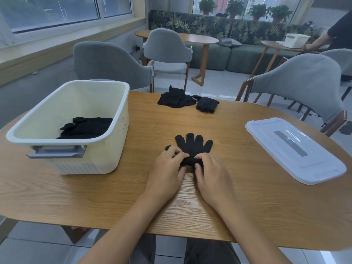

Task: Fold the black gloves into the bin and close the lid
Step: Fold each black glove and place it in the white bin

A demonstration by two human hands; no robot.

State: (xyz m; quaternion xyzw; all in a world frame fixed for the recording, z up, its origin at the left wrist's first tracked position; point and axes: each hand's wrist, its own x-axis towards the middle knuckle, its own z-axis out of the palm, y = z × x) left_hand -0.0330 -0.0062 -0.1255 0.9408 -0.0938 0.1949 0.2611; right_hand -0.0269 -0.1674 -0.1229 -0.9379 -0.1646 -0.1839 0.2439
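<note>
Gloves were the whole job, and one glove (192,147) lay flat on the table (114,197) straight in front of me, between the bin (80,134) on my left and the lid (293,149) on my right. Its long axis ran away from me: the fingertips pointed to the far side and the cuff end was nearest, under both hands. My left hand (167,168) pinched the cuff on its left side, with curled fingers over the cloth and the thumb below. My right hand (211,172) gripped the same end on the right side in the same way. The two hands were just beside each other, at equal reach from the glove, so neither was really nearer.

I judged that the fold had to go along this axis, with the cuff brought forward over the fingers. After that the glove must travel left, so the left hand was on the better side for the bin.

Some gloves (85,126) were already inside the bin. More gloves (187,100) waited at the far edge of the table, well apart from my hands. The lid lay flat and was not yet on the bin.
</note>
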